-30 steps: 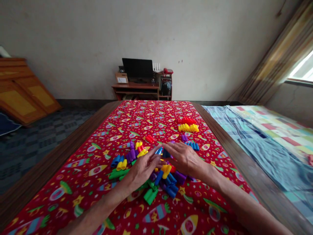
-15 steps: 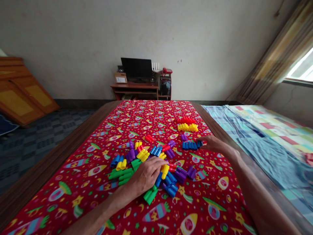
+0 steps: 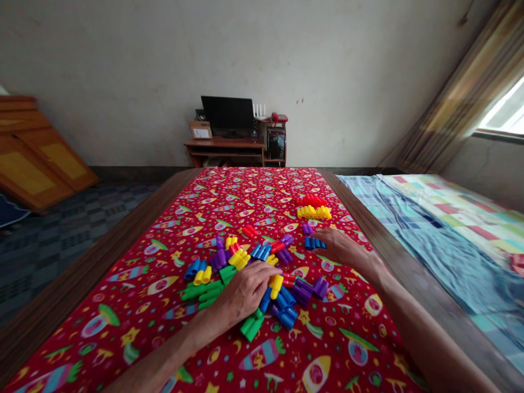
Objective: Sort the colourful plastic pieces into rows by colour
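Observation:
My left hand (image 3: 248,289) rests on a loose pile of coloured plastic tube-shaped building blocks. Its index finger lies along the top of a yellow block (image 3: 276,285); the other fingers are mostly hidden, so its grip does not show. Green blocks (image 3: 251,326) lie beneath and beside the wrist. Over a row of blue blocks (image 3: 314,243), my right hand (image 3: 338,244) reaches leftward with fingers stretched out, covering the row's right end. Just beyond its fingertips sits a purple block (image 3: 307,230). Farther back stand a yellow row (image 3: 314,213) and a red row (image 3: 311,200).
Blue blocks (image 3: 285,315) and purple blocks (image 3: 302,293) lie right of my left hand. A single red block (image 3: 249,231) sits behind the pile. The table has a red patterned cloth (image 3: 196,355); a bed (image 3: 462,240) adjoins on the right. A monitor (image 3: 228,114) stands beyond.
My right hand has moved left from the blue row's right end and now covers part of that row. My left hand has stayed in place.

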Motion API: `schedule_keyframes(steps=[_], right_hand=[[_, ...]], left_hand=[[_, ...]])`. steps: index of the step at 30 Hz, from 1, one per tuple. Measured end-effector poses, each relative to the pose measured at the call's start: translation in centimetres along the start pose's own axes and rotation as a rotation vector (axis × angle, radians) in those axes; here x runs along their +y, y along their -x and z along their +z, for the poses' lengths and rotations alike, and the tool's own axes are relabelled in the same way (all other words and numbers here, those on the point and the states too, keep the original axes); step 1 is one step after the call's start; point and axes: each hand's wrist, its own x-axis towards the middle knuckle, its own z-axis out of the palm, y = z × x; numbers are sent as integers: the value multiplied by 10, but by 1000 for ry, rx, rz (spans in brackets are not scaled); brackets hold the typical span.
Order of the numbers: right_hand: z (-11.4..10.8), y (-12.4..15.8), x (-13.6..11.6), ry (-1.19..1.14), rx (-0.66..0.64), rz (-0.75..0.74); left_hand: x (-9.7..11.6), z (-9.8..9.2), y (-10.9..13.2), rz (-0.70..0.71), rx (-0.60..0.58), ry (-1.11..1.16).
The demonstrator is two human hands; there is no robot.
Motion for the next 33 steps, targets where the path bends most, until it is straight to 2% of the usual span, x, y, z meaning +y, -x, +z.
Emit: schedule_keyframes(steps=[5,8,11,16,18,20,24,26,30,33], right_hand=[[6,-14,-23,135,-47,-2],[6,-15,-26,159,-86,-14],[3,-15,-28,113,-55,-30],[-2,-13,-51,-7,73,-209],[-1,-8,-64,-43,36,-274],[3,1,-74,-79,-10,-302],[7,16,-84,-94,0,-278],[4,17,-86,-93,-40,-245],[-8,12,-88,-58,-233,-168],[-9,9,-87,-38,-293,-167]], left_hand=[[1,-1,-1,-5,-14,-7],[2,-4,-1,-36,-18,23],[6,-10,0,-52,-19,81],[10,-16,2,93,-217,-88],[7,-14,4,53,-196,-209],[3,-11,5,-21,-124,-327],[-6,-12,2,-132,-74,-460],[-8,-13,-1,-150,-59,-490],[1,-13,-4,-47,16,-478],[21,-6,0,137,-64,-402]])
